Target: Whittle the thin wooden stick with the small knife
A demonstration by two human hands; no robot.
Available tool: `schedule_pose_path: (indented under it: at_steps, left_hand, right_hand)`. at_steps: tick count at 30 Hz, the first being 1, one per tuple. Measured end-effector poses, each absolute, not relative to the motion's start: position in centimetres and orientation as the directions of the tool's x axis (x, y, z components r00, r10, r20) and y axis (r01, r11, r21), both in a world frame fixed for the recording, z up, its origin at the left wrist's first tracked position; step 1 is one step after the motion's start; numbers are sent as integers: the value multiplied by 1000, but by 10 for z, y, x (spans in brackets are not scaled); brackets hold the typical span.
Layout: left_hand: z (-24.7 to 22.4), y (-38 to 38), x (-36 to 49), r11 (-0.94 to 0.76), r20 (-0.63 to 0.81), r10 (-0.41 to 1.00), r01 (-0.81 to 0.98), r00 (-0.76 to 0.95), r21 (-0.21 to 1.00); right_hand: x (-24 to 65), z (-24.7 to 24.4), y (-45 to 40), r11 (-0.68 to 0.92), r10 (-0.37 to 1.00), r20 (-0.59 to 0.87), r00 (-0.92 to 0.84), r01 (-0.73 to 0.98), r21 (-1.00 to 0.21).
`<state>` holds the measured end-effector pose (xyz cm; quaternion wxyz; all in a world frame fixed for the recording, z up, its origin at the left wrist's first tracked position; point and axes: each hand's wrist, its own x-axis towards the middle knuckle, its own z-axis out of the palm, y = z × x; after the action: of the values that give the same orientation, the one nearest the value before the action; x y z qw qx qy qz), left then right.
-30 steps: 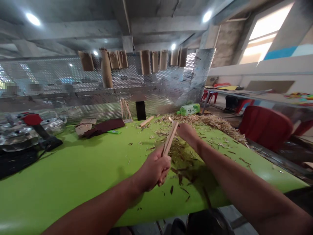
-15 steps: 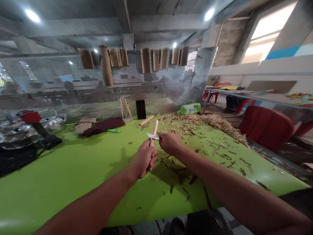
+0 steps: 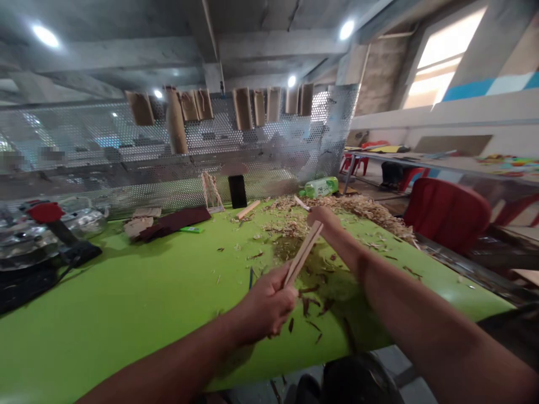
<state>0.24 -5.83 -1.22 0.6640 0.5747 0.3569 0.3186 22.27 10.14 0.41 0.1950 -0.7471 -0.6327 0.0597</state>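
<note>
My left hand [image 3: 269,306] is closed round the lower end of a pale wooden stick [image 3: 304,252], which tilts up and to the right and shows a lengthwise line or groove. Beyond the stick's upper end, my right hand [image 3: 325,221] grips a knife, its light blade [image 3: 301,203] pointing up and left, apart from the wood. The handle is mostly hidden in my fingers. Curled wood shavings [image 3: 286,224] lie under and around the blade, and dark bark-like strips [image 3: 309,306] lie beside my left hand on the green tabletop [image 3: 147,314].
A second wooden stick [image 3: 248,210] and a black phone-like slab [image 3: 237,192] are at the back. A green bottle [image 3: 322,187] lies by the shavings. Dark red sheets [image 3: 177,221] and a red-and-black tool [image 3: 54,221] are at left. A red chair [image 3: 446,213] stands at right.
My right hand has moved the knife forward and right, off the stick. My left hand has come nearer and right, tilting the stick rightward. The view has shifted slightly.
</note>
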Motion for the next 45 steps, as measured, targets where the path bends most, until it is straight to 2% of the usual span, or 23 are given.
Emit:
schedule_pose_path:
  at_steps: [2,5,12,15,19,21,24,27,30,33,36,39,41,42,45]
  left_hand:
    - [-13,-55,1,126,-71,853,-73,517,989]
    - [-16,-38,-7,118,-14,891,-202,453,972]
    - [-21,-28,-12,56,37,915,-215,403,975]
    - [-20,-28,-13,46,31,919,-186,393,981]
    - [-16,-27,-15,90,-7,913,-185,408,979]
    - [-14,-32,-13,103,-17,910,-186,414,977]
    - [-15,-47,-8,96,-35,867,-98,497,991]
    - [-18,-52,-4,79,-25,817,-67,577,995]
    - [-21,-37,-7,89,13,892,-203,452,975]
    - [-23,-17,-15,83,21,932,-272,361,959]
    - [-27,-9,-20,50,36,935,-231,353,972]
    - [-29,-11,-20,-16,56,929,-111,366,994]
    - [-30,-13,-19,-23,33,912,-28,410,999]
    - [-29,-14,-19,-15,14,896,-1,443,1000]
    - [-27,-15,-18,41,-37,846,5,531,999]
  right_hand:
    - [236,6,110,-177,944,185,274,891,-418]
    - [222,2,104,-96,936,260,236,885,-456]
    - [161,-4,61,194,931,350,-104,953,-231]
    - [158,-3,54,230,923,351,-161,959,-166]
    - [159,-1,56,216,927,341,-155,965,-150]
    - [167,0,64,178,939,326,-106,964,-199]
    - [199,6,84,-30,973,206,106,938,-345]
    - [232,9,103,-172,950,177,256,906,-386]
    - [234,3,109,-154,926,243,290,875,-459]
    - [206,-8,101,5,944,282,168,851,-525]
    - [179,-14,88,203,942,331,52,698,-686]
    - [170,-13,76,312,950,299,-90,270,-911]
    - [168,-10,70,267,950,261,-174,11,-964]
    - [167,-9,68,240,949,248,-194,-64,-969]
    - [163,-9,62,211,944,235,-231,-124,-970]
